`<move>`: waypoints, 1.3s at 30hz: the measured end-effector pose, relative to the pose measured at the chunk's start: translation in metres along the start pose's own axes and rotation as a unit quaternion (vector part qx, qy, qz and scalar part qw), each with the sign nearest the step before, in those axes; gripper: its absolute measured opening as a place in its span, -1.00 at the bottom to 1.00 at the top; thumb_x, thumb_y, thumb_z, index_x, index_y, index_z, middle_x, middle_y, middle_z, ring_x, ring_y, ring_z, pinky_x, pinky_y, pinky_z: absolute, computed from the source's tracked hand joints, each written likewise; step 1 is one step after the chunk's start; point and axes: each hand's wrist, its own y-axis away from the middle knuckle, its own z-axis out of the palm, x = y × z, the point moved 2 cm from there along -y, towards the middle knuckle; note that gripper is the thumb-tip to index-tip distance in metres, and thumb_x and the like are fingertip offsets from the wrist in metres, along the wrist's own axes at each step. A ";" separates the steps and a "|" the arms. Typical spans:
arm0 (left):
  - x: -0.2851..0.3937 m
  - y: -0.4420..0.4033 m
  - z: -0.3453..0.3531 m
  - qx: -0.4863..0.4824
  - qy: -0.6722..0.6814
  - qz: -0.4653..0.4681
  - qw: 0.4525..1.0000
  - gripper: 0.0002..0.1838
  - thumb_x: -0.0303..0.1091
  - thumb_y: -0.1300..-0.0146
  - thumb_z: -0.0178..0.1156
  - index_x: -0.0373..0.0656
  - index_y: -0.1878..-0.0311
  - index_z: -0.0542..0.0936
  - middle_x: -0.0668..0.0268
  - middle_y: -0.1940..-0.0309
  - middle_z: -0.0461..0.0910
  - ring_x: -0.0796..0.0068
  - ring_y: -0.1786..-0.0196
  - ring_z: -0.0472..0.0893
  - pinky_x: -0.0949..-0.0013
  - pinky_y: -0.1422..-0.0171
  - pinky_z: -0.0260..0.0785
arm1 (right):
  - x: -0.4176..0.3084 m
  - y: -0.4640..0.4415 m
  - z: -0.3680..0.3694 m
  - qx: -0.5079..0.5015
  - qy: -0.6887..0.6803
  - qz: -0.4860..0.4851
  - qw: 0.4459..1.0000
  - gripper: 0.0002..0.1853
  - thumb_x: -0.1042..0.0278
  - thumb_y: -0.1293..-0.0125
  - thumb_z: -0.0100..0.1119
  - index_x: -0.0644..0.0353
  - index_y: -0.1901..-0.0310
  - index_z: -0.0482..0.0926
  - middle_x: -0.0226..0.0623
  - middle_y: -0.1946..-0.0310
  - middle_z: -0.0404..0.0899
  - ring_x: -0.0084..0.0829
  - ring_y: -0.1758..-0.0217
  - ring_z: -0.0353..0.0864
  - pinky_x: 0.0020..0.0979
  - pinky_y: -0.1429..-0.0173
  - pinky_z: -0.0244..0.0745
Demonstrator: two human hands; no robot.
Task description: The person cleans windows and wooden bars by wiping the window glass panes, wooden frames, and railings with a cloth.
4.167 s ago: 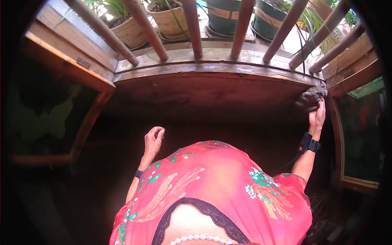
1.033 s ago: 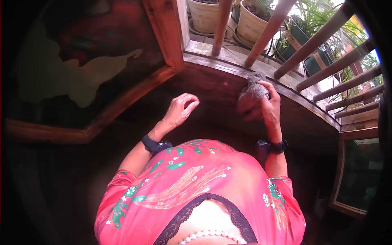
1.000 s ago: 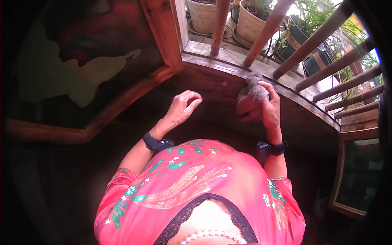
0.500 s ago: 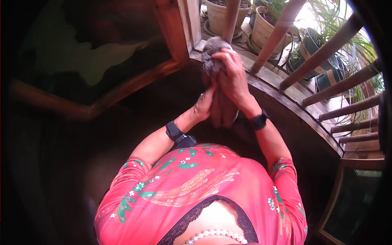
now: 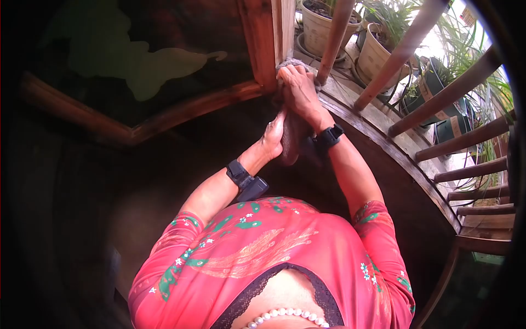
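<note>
A greyish-brown cloth (image 5: 290, 149) hangs below my hands, its upper part bunched at the corner where the window sill (image 5: 342, 108) meets the upright wooden post (image 5: 282, 33). My right hand (image 5: 301, 93) is closed over the bunched part, fingers bent, pressing it against the sill beside the first bar. Lower and to the left, my left hand (image 5: 270, 140) holds the hanging part, thumb pointing up along it; most of its fingers are hidden behind the cloth.
Round wooden bars (image 5: 381, 71) rise from the sill on the right. Beyond them stand potted plants, including a pale pot (image 5: 320, 27) and a dark green planter (image 5: 452, 129). At left is an angled wooden window frame (image 5: 192, 109) with a dark pane.
My right hand has moved from holding the cloth up in the air onto the sill corner, its fingers now over the cloth. The view has shifted, so the window and bars appear further right.
</note>
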 end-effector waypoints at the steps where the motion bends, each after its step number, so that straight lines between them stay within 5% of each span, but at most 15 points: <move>1: 0.000 -0.003 -0.001 -0.010 0.004 0.004 1.000 -0.40 0.14 -0.47 -0.08 -0.13 -0.34 0.34 0.24 -0.20 0.51 0.34 -0.23 0.50 0.18 -0.34 0.37 | 0.004 -0.005 0.000 -0.020 -0.009 0.006 1.000 -0.72 0.52 0.02 0.07 0.09 0.19 0.51 -0.20 0.19 0.53 -0.09 -0.03 0.46 -0.08 -0.03 0.32; 5: -0.003 -0.004 0.002 -0.036 0.011 0.001 0.999 -0.42 0.14 -0.46 -0.04 -0.11 -0.31 0.38 0.23 -0.17 0.52 0.36 -0.17 0.54 0.21 -0.27 0.42 | 0.011 -0.015 -0.009 -0.032 -0.083 -0.015 0.996 -0.82 0.54 0.00 0.04 0.16 0.31 0.52 -0.09 0.29 0.56 -0.02 0.05 0.50 -0.09 0.03 0.40; 9: -0.014 0.000 -0.001 -0.091 0.007 -0.008 0.996 -0.46 0.12 -0.45 -0.02 -0.12 -0.23 0.42 0.28 -0.05 0.56 0.40 -0.07 0.59 0.28 -0.13 0.50 | 0.005 -0.012 -0.024 -0.188 -0.190 0.129 0.955 -0.92 0.43 -0.01 0.18 0.20 0.42 0.56 -0.04 0.40 0.59 0.07 0.18 0.60 -0.03 0.09 0.51; 11: -0.031 -0.004 -0.011 -0.162 -0.010 -0.026 0.986 -0.53 0.08 -0.46 0.00 -0.14 -0.13 0.45 0.32 0.16 0.58 0.43 0.10 0.63 0.35 0.05 0.56 | -0.008 0.004 -0.029 -0.231 -0.081 0.069 0.967 -0.91 0.40 0.01 0.21 0.16 0.42 0.58 -0.11 0.44 0.60 -0.01 0.18 0.61 -0.05 0.08 0.51; 13: -0.038 0.000 -0.009 -0.239 0.025 -0.083 0.967 -0.59 0.03 -0.47 -0.01 -0.16 -0.06 0.46 0.36 0.31 0.55 0.46 0.24 0.63 0.40 0.16 0.57 | -0.014 0.036 -0.020 -0.133 0.072 -0.055 0.987 -0.89 0.35 -0.09 0.16 0.08 0.32 0.60 -0.29 0.34 0.62 -0.21 0.07 0.56 -0.16 0.01 0.43; 15: -0.057 0.010 -0.016 -0.077 -0.107 -0.137 0.982 -0.61 -0.01 -0.47 -0.01 -0.17 -0.03 0.46 0.33 0.37 0.54 0.47 0.31 0.62 0.43 0.24 0.55 | -0.013 0.066 -0.014 -0.148 0.122 -0.057 0.980 -0.87 0.34 -0.14 0.13 0.09 0.26 0.59 -0.30 0.30 0.60 -0.23 0.05 0.54 -0.16 0.01 0.40; 19: -0.060 0.024 -0.004 -0.083 -0.184 -0.091 0.975 -0.62 -0.05 -0.45 0.01 -0.19 -0.04 0.49 0.34 0.20 0.57 0.55 0.10 0.58 0.40 0.01 0.49 | -0.021 0.081 -0.038 -0.154 0.109 0.023 0.982 -0.87 0.34 -0.12 0.17 0.09 0.27 0.56 -0.26 0.26 0.59 -0.21 0.04 0.53 -0.16 0.05 0.38; 25: -0.015 0.022 0.013 -0.088 -0.146 0.063 0.983 -0.60 -0.11 -0.43 0.08 -0.16 -0.18 0.47 0.34 -0.01 0.58 0.56 -0.03 0.55 0.41 -0.17 0.41 | -0.041 0.034 -0.074 0.148 0.071 0.009 0.986 -0.79 0.33 0.01 0.22 0.08 0.30 0.47 -0.27 0.29 0.47 -0.17 0.13 0.43 -0.18 0.08 0.28; 29: 0.004 0.020 0.004 -0.040 -0.141 0.107 0.983 -0.59 -0.11 -0.40 0.16 -0.18 -0.17 0.49 0.34 0.01 0.59 0.52 -0.02 0.55 0.35 -0.17 0.41 | -0.021 0.001 -0.028 0.072 0.075 0.045 0.994 -0.79 0.32 -0.06 0.19 -0.04 0.22 0.54 -0.33 0.23 0.51 -0.16 0.02 0.47 -0.09 -0.02 0.25; 30: 0.003 0.021 0.000 -0.022 -0.130 0.111 0.985 -0.62 -0.14 -0.39 0.18 -0.20 -0.12 0.51 0.32 0.07 0.61 0.52 0.03 0.58 0.35 -0.09 0.44 | -0.015 -0.001 -0.012 0.052 0.166 0.031 0.984 -0.75 0.33 -0.13 0.14 -0.10 0.11 0.57 -0.38 0.17 0.52 -0.17 -0.03 0.46 -0.04 -0.06 0.25; 36: -0.011 0.016 -0.019 -0.029 -0.267 0.134 0.954 -0.64 -0.19 -0.38 0.19 -0.28 -0.06 0.56 0.33 0.16 0.61 0.56 0.10 0.56 0.40 -0.04 0.41 | -0.011 0.013 -0.013 -0.019 0.177 0.023 0.984 -0.68 0.31 -0.15 0.13 -0.04 0.02 0.56 -0.36 0.10 0.53 -0.14 -0.08 0.46 0.01 0.04 0.41; 39: -0.018 0.019 -0.021 -0.014 -0.270 0.039 0.962 -0.65 -0.19 -0.40 0.17 -0.26 -0.09 0.54 0.33 0.13 0.60 0.58 0.06 0.52 0.40 -0.08 0.38 | -0.013 0.016 -0.016 -0.013 0.186 0.029 0.982 -0.68 0.30 -0.13 0.16 -0.03 0.03 0.56 -0.34 0.12 0.53 -0.14 -0.06 0.47 -0.03 0.07 0.43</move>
